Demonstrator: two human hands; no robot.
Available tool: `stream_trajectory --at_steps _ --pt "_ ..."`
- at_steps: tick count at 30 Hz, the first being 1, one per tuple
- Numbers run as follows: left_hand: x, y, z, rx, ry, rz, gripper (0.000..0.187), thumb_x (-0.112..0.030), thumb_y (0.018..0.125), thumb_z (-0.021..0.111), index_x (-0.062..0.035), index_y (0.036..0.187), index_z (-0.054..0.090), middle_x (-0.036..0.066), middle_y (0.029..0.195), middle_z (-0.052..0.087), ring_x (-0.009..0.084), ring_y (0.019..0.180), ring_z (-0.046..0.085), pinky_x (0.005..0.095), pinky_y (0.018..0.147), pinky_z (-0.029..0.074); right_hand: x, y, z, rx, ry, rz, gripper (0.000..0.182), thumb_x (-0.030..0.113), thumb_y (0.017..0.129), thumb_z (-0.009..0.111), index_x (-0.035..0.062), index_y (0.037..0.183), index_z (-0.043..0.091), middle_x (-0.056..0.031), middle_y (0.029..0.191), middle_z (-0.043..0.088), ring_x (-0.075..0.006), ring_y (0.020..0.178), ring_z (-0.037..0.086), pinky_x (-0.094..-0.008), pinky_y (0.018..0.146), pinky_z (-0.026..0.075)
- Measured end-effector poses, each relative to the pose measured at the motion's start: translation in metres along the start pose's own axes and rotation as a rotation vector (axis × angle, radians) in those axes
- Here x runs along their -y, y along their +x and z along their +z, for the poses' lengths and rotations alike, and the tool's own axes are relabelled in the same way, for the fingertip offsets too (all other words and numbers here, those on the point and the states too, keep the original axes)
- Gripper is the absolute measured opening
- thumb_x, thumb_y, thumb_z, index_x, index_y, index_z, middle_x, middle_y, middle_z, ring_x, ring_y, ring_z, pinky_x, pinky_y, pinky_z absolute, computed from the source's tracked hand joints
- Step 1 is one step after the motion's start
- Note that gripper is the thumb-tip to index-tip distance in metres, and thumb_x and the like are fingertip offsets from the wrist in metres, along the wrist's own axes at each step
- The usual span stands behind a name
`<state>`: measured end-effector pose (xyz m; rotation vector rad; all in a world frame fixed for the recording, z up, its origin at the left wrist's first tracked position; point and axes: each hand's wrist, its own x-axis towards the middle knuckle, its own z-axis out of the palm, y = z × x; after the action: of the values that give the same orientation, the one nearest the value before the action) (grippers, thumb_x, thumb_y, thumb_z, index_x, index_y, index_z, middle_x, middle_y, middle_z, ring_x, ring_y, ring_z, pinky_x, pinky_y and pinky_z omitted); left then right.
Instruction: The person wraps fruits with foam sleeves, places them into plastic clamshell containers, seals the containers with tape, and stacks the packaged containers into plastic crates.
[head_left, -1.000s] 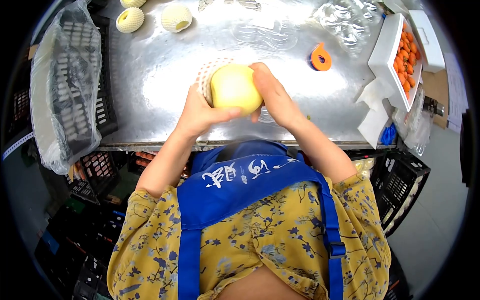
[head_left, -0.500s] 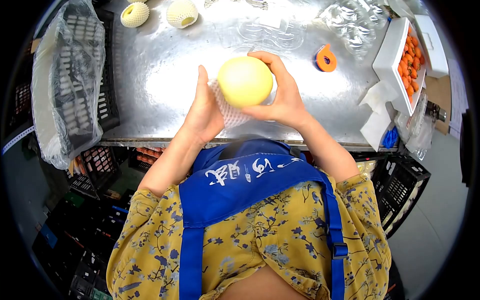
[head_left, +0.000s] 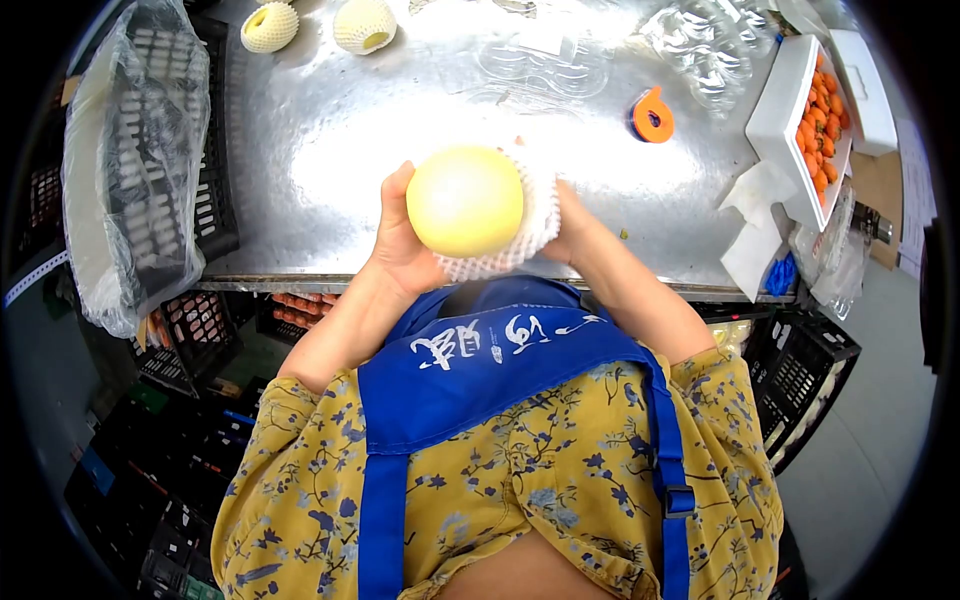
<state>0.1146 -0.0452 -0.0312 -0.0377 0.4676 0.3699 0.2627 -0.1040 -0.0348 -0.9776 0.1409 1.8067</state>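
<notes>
A large pale yellow round fruit [head_left: 464, 200] is held between my two hands above the near edge of the metal table [head_left: 330, 130]. My left hand [head_left: 402, 238] grips the fruit's left side, thumb up. White foam netting [head_left: 540, 215] lies around the fruit's right side and underneath. My right hand [head_left: 568, 222] is on the right, closed on the netting, with most of its fingers hidden behind it.
Two netted fruits [head_left: 364, 26] sit at the far left. Clear plastic packaging [head_left: 545, 62] and an orange tape dispenser [head_left: 653, 118] lie beyond my hands. A white box [head_left: 780, 110] of orange fruits stands right, a plastic-covered crate [head_left: 150, 150] left.
The fruit has moved left and nearer to me, into my left hand. My right hand has left the fruit's top and now holds the netting, which has shifted to the right side.
</notes>
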Motion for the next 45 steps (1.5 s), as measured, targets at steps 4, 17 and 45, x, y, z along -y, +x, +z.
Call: stream_trajectory --at_steps 4,17,45 --pt "-0.003 -0.005 -0.012 -0.077 0.153 -0.067 0.074 -0.055 0.073 0.065 -0.0090 0.127 0.047 0.015 0.122 0.054 0.0293 0.114 0.052 0.0490 0.095 0.044 -0.007 0.017 -0.038 0.416 0.202 0.045 0.029 0.024 0.094 0.047 0.0034 0.111 0.057 -0.0060 0.108 0.063 -0.0172 0.094 0.061 -0.0305 0.085 0.049" --pt "0.003 -0.008 -0.033 -0.280 0.990 0.424 0.051 -0.005 0.071 0.073 -0.0057 0.115 0.049 0.007 0.105 0.056 0.0147 0.097 0.056 0.0284 0.083 0.049 -0.017 -0.027 -0.006 -0.091 -1.352 -0.860 0.022 0.001 0.073 0.061 0.0030 0.091 0.047 -0.0171 0.079 0.053 -0.0368 0.073 0.055 -0.0414 0.062 0.044" --pt "-0.012 0.042 -0.071 -0.584 1.898 0.526 0.053 -0.015 0.075 0.066 0.0004 0.122 0.048 0.013 0.083 0.055 0.0231 0.069 0.056 0.0350 0.065 0.047 0.014 0.067 -0.049 -0.396 -1.108 -0.815 0.072 0.028 0.060 0.080 0.0013 0.118 0.046 -0.0153 0.109 0.053 -0.0268 0.103 0.054 -0.0356 0.085 0.046"
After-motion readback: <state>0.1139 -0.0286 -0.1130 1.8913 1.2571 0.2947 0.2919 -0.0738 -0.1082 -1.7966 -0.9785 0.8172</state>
